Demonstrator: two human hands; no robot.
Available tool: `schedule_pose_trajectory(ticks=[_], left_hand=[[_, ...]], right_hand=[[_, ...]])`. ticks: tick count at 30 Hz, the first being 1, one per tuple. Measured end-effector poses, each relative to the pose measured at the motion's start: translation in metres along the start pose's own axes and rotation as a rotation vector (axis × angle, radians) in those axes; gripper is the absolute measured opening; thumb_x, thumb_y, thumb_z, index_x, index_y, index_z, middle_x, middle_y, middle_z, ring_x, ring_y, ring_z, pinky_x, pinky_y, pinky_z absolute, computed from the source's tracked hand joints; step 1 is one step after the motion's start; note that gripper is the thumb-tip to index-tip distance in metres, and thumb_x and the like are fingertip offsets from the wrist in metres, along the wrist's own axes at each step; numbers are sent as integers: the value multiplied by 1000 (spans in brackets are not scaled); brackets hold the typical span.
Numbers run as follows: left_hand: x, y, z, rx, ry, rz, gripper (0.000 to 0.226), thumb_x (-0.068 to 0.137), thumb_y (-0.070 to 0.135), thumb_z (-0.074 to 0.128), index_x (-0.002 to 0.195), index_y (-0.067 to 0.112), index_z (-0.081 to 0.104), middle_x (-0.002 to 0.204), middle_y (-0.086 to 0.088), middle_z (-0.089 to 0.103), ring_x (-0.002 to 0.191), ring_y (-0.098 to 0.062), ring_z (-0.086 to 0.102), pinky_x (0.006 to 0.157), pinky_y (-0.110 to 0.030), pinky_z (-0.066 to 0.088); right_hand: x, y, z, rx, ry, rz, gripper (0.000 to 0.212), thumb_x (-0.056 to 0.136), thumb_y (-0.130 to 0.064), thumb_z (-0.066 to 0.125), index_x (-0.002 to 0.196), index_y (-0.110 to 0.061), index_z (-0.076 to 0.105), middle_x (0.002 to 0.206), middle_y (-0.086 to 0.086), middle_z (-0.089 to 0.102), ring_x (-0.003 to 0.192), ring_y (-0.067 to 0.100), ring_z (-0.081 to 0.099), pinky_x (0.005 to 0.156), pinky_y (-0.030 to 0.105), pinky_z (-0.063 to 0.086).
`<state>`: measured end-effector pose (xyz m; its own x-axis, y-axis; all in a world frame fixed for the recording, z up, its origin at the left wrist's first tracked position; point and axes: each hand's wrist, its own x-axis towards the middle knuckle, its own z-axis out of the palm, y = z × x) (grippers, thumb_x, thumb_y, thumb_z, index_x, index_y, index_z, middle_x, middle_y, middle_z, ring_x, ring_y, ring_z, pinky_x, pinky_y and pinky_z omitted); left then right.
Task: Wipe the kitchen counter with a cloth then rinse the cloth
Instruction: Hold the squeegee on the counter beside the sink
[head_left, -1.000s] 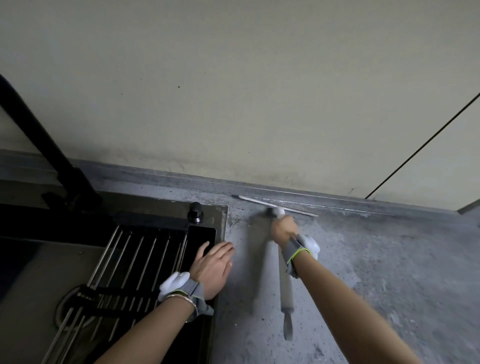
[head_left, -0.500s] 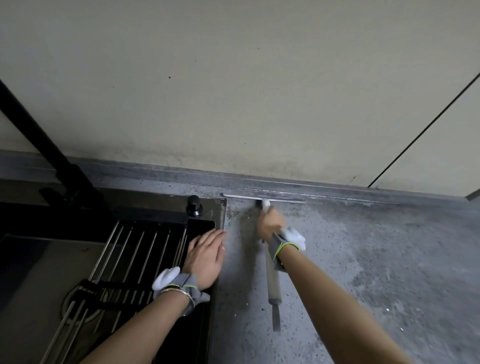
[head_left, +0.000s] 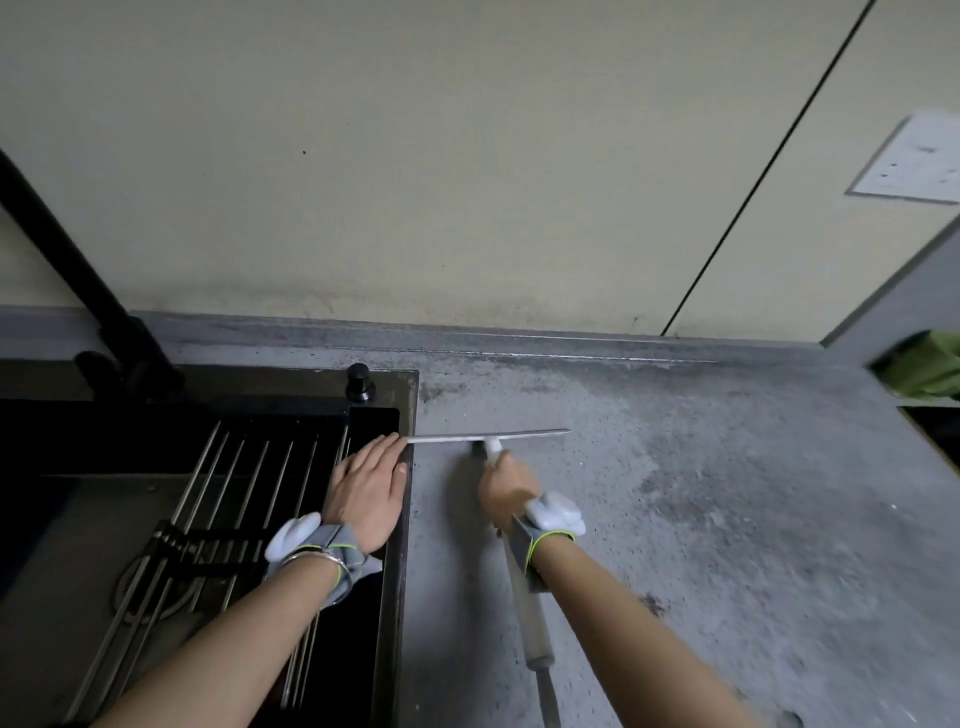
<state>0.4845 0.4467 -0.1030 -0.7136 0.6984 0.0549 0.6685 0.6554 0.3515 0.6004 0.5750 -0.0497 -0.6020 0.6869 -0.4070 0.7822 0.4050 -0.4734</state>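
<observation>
My right hand (head_left: 505, 491) grips the white handle of a squeegee (head_left: 488, 439), whose long thin blade lies across the grey kitchen counter (head_left: 701, 519) beside the sink. The handle runs back under my wrist toward the near edge. My left hand (head_left: 366, 488) lies flat with straight fingers on the right rim of the dark sink (head_left: 400, 571), its fingertips next to the blade's left end. No cloth shows in view.
A metal roll-up rack (head_left: 208, 519) lies across the sink. A black faucet (head_left: 67, 260) rises at the left, with a black knob (head_left: 358, 382) behind the sink. A green object (head_left: 924, 366) sits at the far right. The wall closes the counter's back.
My right hand has pulled the squeegee from the back wall edge toward me, leaving a wiped strip. My left hand has stayed on the sink rim.
</observation>
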Motion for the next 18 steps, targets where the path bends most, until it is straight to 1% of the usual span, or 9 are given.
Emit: schedule_pose_trajectory(ticks=[2, 4, 7, 9, 11, 12, 15, 18], left_hand=[[-14, 1, -3, 9, -1, 14, 44, 102, 29, 29, 146, 27, 32, 153, 16, 28, 141, 1, 19, 110, -21, 11], [-26, 1, -5, 2, -5, 9, 44, 102, 28, 29, 146, 27, 31, 153, 16, 27, 141, 2, 18, 111, -22, 10], [-62, 2, -12, 10, -40, 28, 44, 103, 28, 27, 147, 26, 30, 153, 16, 25, 142, 1, 17, 113, -23, 9], [-77, 2, -12, 15, -54, 29, 44, 103, 29, 26, 147, 26, 29, 154, 16, 24, 142, 1, 16, 113, -23, 8], [-102, 5, -20, 23, -66, 35, 44, 103, 29, 25, 147, 26, 28, 154, 16, 23, 142, 1, 15, 112, -23, 8], [-103, 4, -20, 25, -67, 40, 44, 103, 29, 25, 147, 26, 27, 155, 16, 22, 142, 2, 14, 112, -23, 8], [-129, 8, -26, 23, -99, 52, 45, 103, 30, 24, 148, 27, 26, 155, 16, 21, 143, 2, 13, 113, -24, 8], [-150, 8, -29, 25, -129, 68, 45, 103, 31, 24, 148, 28, 25, 155, 17, 20, 143, 1, 12, 113, -24, 8]], right_hand=[[-18, 3, 8, -18, 11, 7, 43, 99, -10, 31, 141, -5, 32, 127, 21, 54, 117, 33, 53, 94, 36, 40], [-32, 8, 17, -43, 18, 12, 42, 98, -11, 33, 140, -5, 33, 127, 20, 55, 117, 32, 54, 91, 34, 40], [-75, 18, 33, -68, 39, 64, 35, 100, -13, 32, 133, -4, 38, 129, 18, 54, 120, 31, 52, 93, 33, 39], [-92, 23, 41, -51, 50, 105, 32, 100, -13, 32, 128, -1, 41, 129, 19, 53, 120, 31, 51, 94, 34, 39], [-125, 29, 46, -14, 52, 122, 32, 99, -12, 33, 125, 2, 45, 126, 21, 54, 117, 33, 52, 93, 36, 41], [-126, 30, 49, -6, 48, 120, 32, 99, -12, 33, 124, 3, 46, 125, 22, 55, 115, 34, 53, 91, 36, 42], [-156, 37, 59, -44, 45, 157, 31, 100, -13, 32, 125, 1, 44, 127, 19, 54, 117, 32, 53, 93, 35, 41], [-179, 43, 68, -34, 29, 154, 28, 101, -14, 31, 123, 0, 42, 125, 19, 55, 114, 32, 56, 92, 38, 45]])
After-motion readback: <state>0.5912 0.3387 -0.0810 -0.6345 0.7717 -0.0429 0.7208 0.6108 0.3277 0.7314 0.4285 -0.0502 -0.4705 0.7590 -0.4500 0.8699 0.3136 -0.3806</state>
